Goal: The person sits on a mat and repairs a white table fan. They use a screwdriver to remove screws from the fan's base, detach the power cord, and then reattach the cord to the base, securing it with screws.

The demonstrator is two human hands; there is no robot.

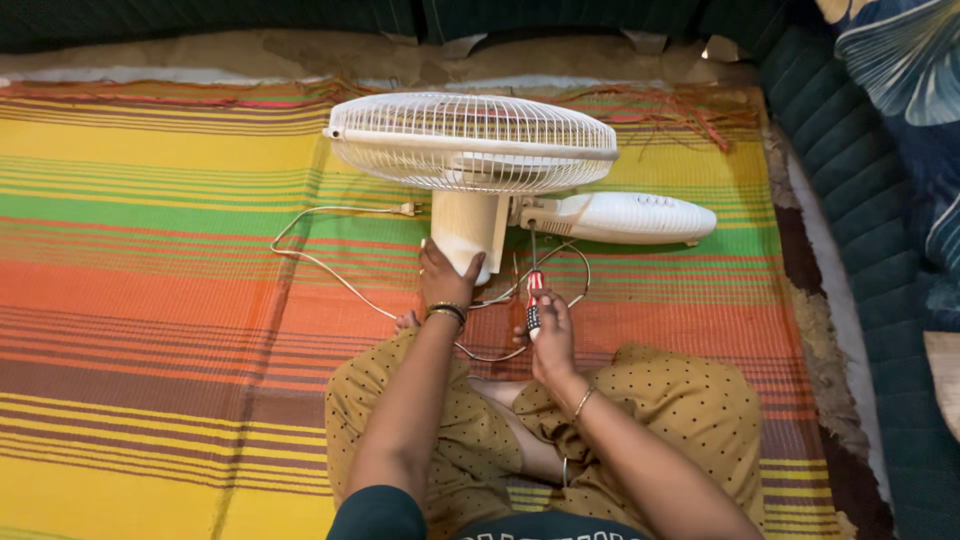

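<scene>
A white table fan (470,140) lies face down on a striped mat (150,250), its grille up top and its motor housing (465,230) pointing toward me. My left hand (443,280) grips the end of the motor housing. My right hand (548,335) holds a screwdriver (534,300) with a red and black handle, its thin shaft reaching up toward the joint between the housing and the white base (625,217). The fan's white cord (330,265) loops across the mat to a plug (407,208).
I sit cross-legged on the mat in yellow dotted trousers (690,400). A dark green quilted cushion (850,150) runs along the right side and the back. Frayed red threads (680,110) lie at the mat's far edge.
</scene>
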